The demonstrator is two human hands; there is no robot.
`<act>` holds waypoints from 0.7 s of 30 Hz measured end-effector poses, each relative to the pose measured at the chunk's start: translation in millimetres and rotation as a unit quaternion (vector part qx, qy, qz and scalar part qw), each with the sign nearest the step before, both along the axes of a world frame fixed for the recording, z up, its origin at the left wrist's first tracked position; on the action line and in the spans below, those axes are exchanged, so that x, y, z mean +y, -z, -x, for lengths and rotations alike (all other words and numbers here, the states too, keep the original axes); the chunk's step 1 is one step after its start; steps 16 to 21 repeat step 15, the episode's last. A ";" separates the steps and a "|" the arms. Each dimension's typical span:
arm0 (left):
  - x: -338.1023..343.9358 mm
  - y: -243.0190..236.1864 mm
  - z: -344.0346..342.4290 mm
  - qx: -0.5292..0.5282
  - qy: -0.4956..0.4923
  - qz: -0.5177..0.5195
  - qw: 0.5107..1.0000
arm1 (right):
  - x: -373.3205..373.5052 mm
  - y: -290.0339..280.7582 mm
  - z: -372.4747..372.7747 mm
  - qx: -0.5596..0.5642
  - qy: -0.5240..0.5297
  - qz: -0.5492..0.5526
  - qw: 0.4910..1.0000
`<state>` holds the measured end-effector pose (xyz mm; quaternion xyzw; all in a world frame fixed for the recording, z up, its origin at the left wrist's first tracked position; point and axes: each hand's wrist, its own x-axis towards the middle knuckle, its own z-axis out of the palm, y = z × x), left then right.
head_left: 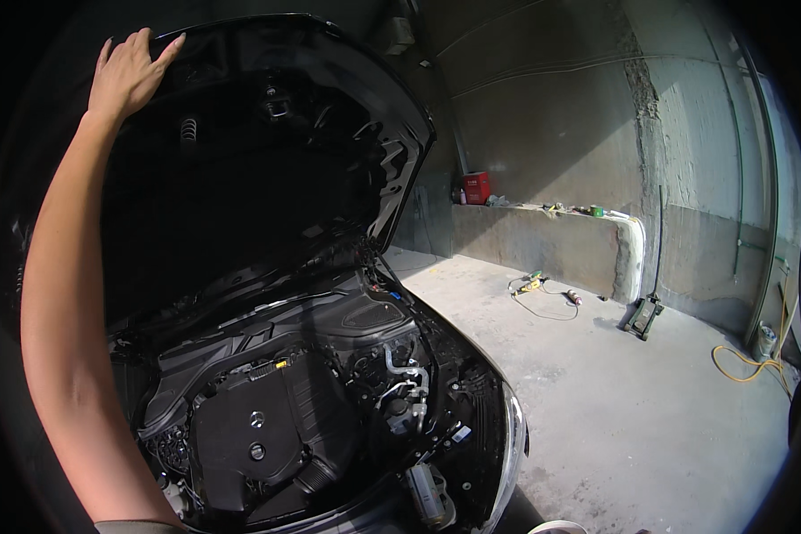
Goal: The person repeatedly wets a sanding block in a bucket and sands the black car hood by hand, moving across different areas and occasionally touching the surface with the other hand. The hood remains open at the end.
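Observation:
Raised at the upper left, my left hand (126, 78) grips the front edge of a black car hood (240, 80), its fingers bent over the rim and the thumb spread along it. The hood stands open, its dark underside facing me. Below it lies the engine bay, with a black plastic engine cover (249, 427) in the middle. A silver-grey can (425, 494) leans at the front right of the bay, near the headlight (512, 436). My right hand is out of the picture.
A corded power tool (530, 284) lies on the concrete floor (578, 400) to the right. Farther on stand a low ledge (543, 236) with a red box (476, 188) and small items, a floor jack (643, 316) and a yellow hose (730, 374) by the wall.

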<state>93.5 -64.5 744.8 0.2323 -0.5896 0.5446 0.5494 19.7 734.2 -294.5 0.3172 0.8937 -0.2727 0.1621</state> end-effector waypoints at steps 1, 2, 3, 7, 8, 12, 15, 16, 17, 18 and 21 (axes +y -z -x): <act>3.8 -0.3 1.0 -0.013 -0.031 -0.002 0.999 | -8.1 -0.6 -6.1 -0.005 -0.022 -0.023 0.999; 10.2 1.6 0.7 -0.019 0.019 -0.006 1.000 | -16.8 -0.3 -11.2 -0.010 -0.049 -0.046 0.998; 19.8 5.6 -0.5 -0.023 0.029 -0.084 0.996 | -25.0 0.3 -15.6 -0.012 -0.075 -0.067 0.995; 51.5 48.5 -11.6 0.042 0.202 -0.086 0.975 | -67.2 -10.1 -16.9 0.024 -0.207 -0.155 0.966; 56.7 57.2 -11.1 0.063 0.214 -0.045 0.974 | -85.3 -20.6 -9.0 0.063 -0.246 -0.172 0.952; 62.7 84.3 -4.7 0.121 0.276 0.082 0.950 | -186.1 -129.9 50.3 0.380 -0.284 -0.143 0.868; 65.2 97.9 -3.8 0.144 0.343 0.174 0.912 | -259.7 -269.0 101.0 0.381 -0.417 -0.130 0.815; 65.2 97.9 -3.8 0.144 0.343 0.174 0.912 | -259.7 -269.0 101.0 0.381 -0.417 -0.130 0.815; 65.2 97.9 -3.8 0.144 0.343 0.174 0.912 | -259.7 -269.0 101.0 0.381 -0.417 -0.130 0.815; 65.2 97.9 -3.8 0.144 0.343 0.174 0.912 | -259.7 -269.0 101.0 0.381 -0.417 -0.130 0.815; 65.2 97.9 -3.8 0.144 0.343 0.174 0.912 | -259.7 -269.0 101.0 0.381 -0.417 -0.130 0.815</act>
